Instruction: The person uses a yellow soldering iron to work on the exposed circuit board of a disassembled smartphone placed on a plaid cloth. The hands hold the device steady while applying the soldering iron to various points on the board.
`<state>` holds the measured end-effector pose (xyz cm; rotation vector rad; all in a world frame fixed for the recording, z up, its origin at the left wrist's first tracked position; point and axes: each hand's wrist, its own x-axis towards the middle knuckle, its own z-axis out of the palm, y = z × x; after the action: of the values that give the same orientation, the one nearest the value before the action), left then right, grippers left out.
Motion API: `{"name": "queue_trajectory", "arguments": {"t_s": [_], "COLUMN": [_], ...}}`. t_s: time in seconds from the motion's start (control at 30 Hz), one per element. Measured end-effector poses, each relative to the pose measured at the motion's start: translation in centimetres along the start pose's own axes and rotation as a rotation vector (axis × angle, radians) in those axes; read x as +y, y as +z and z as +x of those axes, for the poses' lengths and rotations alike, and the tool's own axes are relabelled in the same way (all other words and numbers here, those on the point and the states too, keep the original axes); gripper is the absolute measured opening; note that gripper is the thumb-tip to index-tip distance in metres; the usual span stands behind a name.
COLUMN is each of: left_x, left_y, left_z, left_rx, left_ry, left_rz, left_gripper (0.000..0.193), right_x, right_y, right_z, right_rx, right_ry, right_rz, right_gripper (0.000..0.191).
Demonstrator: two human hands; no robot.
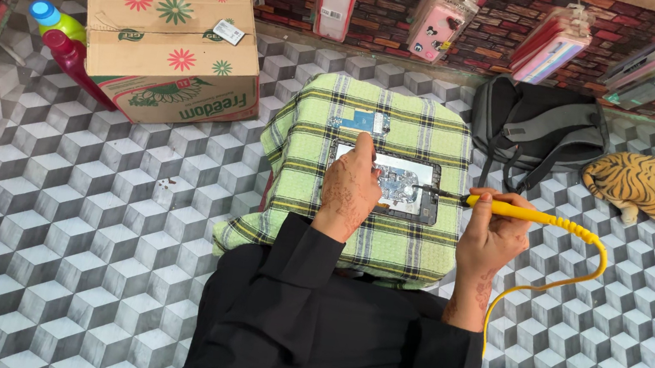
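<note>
The opened phone (394,182) lies mid-cushion on the green plaid cushion (420,245), long axis left-right, with cloth margin all round. The left hand (349,188) presses its left end, fingers together. The right hand (492,233) is clamped on a yellow soldering iron (508,208) (tip pointing left), lying crosswise over the cushion's right edge.

Soft checked cloth (387,241), glossy yellow plastic soldering iron (508,208), shiny metal-framed opened phone (403,181), matt cardboard box (173,53)

Opened phone (394,184) flat on green checked cloth, yellow soldering iron (508,208) tip seemingly touching board
</note>
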<state>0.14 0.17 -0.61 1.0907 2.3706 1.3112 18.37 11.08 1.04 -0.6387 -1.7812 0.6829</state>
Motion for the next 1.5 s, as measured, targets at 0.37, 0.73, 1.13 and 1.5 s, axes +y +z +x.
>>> {"name": "queue_trajectory", "arguments": {"t_s": [0.37, 0.73, 1.13, 1.5], "left_x": [0.22, 0.22, 0.13, 0.17], "left_y": [-0.12, -0.09, -0.03, -0.07], "left_z": [0.02, 0.02, 0.07, 0.1], "left_rx": [-0.006, -0.012, -0.006, -0.008], "left_ry": [-0.01, -0.018, -0.007, -0.009], "left_rz": [-0.002, 0.002, 0.007, 0.003], "left_gripper": [0.029, 0.029, 0.031, 0.031], "right_x": [0.19, 0.09, 0.54, 0.92], "right_y": [-0.14, -0.03, -0.08, -0.22], "right_z": [-0.02, -0.03, -0.17, -0.25], "right_rx": [-0.018, -0.007, -0.015, -0.004], "right_ry": [-0.032, 0.0, -0.035, -0.009], "right_rz": [0.004, 0.006, 0.011, 0.048], "right_gripper": [0.014, 0.015, 0.015, 0.016]}}
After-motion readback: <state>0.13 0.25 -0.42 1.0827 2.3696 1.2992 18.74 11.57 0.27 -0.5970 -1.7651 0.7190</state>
